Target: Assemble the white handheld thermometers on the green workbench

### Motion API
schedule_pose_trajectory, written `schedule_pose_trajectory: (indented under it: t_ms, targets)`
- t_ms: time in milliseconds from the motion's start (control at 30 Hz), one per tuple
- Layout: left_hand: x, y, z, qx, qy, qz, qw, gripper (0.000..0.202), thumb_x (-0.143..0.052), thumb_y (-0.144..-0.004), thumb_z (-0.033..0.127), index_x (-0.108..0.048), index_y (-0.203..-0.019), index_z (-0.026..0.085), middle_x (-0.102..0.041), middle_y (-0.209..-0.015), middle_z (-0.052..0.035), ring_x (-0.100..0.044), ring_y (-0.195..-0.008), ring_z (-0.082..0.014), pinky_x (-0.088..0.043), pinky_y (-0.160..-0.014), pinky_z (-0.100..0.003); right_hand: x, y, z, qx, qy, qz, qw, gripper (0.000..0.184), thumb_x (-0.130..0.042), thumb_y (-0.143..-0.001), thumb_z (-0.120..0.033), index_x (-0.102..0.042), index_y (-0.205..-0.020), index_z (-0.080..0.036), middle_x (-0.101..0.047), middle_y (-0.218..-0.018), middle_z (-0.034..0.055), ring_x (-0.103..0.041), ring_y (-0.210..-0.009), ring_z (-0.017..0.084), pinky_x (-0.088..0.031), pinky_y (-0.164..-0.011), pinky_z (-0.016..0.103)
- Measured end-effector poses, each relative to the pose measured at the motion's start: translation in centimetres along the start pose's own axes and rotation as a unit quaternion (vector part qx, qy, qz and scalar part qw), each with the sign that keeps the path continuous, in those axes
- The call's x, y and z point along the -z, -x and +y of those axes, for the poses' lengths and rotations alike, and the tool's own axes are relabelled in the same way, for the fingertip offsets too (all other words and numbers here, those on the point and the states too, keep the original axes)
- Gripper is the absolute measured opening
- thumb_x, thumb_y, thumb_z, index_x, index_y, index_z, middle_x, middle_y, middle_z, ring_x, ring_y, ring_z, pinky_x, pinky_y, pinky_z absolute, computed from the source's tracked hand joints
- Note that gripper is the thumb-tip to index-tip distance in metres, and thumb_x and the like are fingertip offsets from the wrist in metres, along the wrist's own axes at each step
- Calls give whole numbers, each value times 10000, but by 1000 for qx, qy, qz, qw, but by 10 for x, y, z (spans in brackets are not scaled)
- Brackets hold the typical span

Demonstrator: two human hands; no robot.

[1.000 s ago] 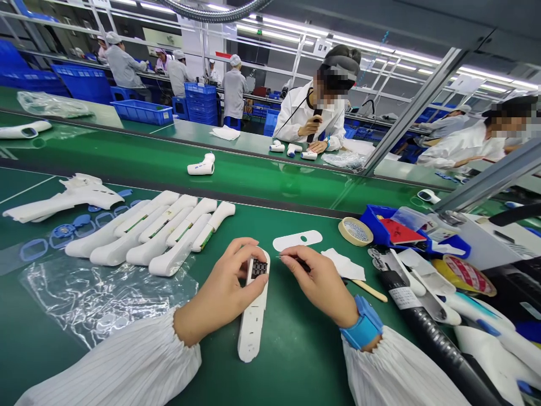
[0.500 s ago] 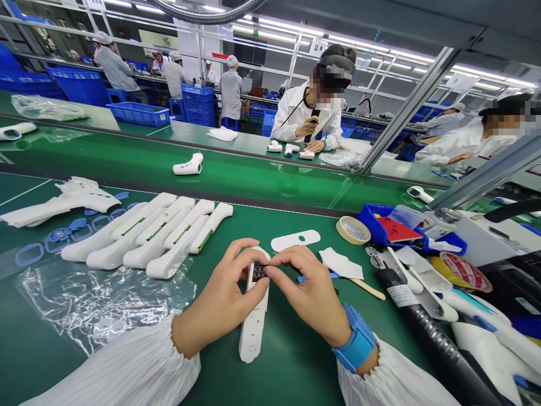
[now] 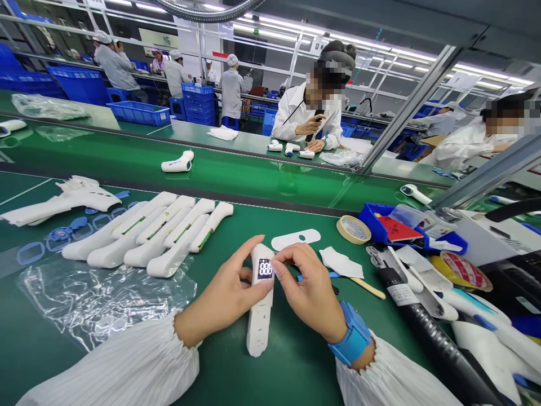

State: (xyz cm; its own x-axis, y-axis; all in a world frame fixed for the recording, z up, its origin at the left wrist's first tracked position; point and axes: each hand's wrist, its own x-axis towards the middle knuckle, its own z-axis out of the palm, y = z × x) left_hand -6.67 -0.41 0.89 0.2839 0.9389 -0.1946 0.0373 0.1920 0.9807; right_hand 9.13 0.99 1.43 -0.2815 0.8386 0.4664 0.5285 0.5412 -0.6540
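A white handheld thermometer point(image 3: 258, 321) lies lengthwise in front of me, its small display point(image 3: 265, 269) lit with white digits. My left hand point(image 3: 230, 293) grips its upper part from the left, thumb on the face below the display. At the display's right edge, my right hand point(image 3: 306, 287) has thumb and index finger pinched together; whatever is between the tips is too small to make out. Just beyond the hands rests a white oval cover plate point(image 3: 287, 241) with a hole. Right of it are a white cloth point(image 3: 341, 263) and a yellowish stick point(image 3: 368, 288).
Several white housings point(image 3: 169, 248) with circuit boards stand left, beside clear plastic bags point(image 3: 105, 304). A tape roll point(image 3: 354, 229), a blue bin point(image 3: 372, 211) and a black hose point(image 3: 422, 332) are right. Behind runs a green conveyor point(image 3: 253, 175) carrying a white device point(image 3: 178, 162). A co-worker point(image 3: 308, 113) sits opposite.
The display digits, dim and partly covered before, are now bright and in fuller view. Both hands and the thermometer have shifted slightly. Devices on the conveyor have moved left.
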Motion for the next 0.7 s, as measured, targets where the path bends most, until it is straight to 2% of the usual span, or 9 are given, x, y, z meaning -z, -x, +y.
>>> schedule_pose_trajectory:
  t_ms: [100,167,267,367,467,567,700]
  targets:
    - [-3,2,0,-1,-18,12,1000,671,-573,-771,255,-240,-1353,287,-571,-842,-13,-558,-647,-121,-477,-550,-234,-1,1,-3,17,10,2,1000,85,-474,-835,-165,-519,-775,-204,-560,-761,30,-494,-753,175,-419,-665,319]
    - [-4,2,-1,-10,-27,19,999,663,-570,-773,267,-248,-1351,293,-565,-905,-29,-562,-680,-130,-483,-563,-241,-1,1,-6,4,9,-7,1000,82,-470,-837,-174,-518,-778,-205,-561,-755,29,-503,-739,173,-424,-652,314]
    - [-5,1,-5,-27,-40,22,999,657,-560,-780,295,-241,-1353,318,-537,-1003,-48,-567,-743,-149,-497,-605,-270,0,0,-10,-51,-16,-27,998,79,-478,-841,-206,-519,-773,-204,-576,-739,18,-531,-690,155,-438,-624,289]
    - [-4,0,-7,-38,-41,16,998,647,-541,-793,283,-222,-1354,338,-534,-1000,-44,-559,-756,-154,-488,-612,-275,3,-4,-12,-85,-39,-46,995,89,-479,-845,-225,-525,-774,-201,-590,-743,12,-543,-671,140,-446,-617,268]
    - [-4,-1,-7,-32,-25,0,999,661,-533,-797,246,-196,-1359,338,-546,-926,-25,-547,-725,-147,-470,-607,-265,5,-7,-12,-86,-23,-62,994,95,-473,-845,-220,-530,-771,-200,-591,-748,15,-537,-686,144,-444,-626,272]
    - [-5,-2,-8,-22,-7,-11,1000,717,-565,-779,227,-170,-1370,319,-540,-839,-8,-560,-764,-168,-474,-665,-291,5,-7,-12,-83,12,-72,994,97,-466,-843,-207,-529,-769,-197,-584,-754,20,-528,-708,153,-438,-640,284]
    - [-7,-2,-12,-24,3,-11,1000,761,-571,-783,228,-110,-1380,330,-526,-783,9,-573,-812,-193,-470,-717,-331,4,-7,-12,-71,36,-56,995,72,-472,-828,-181,-503,-766,-201,-569,-753,15,-520,-721,154,-430,-658,292]
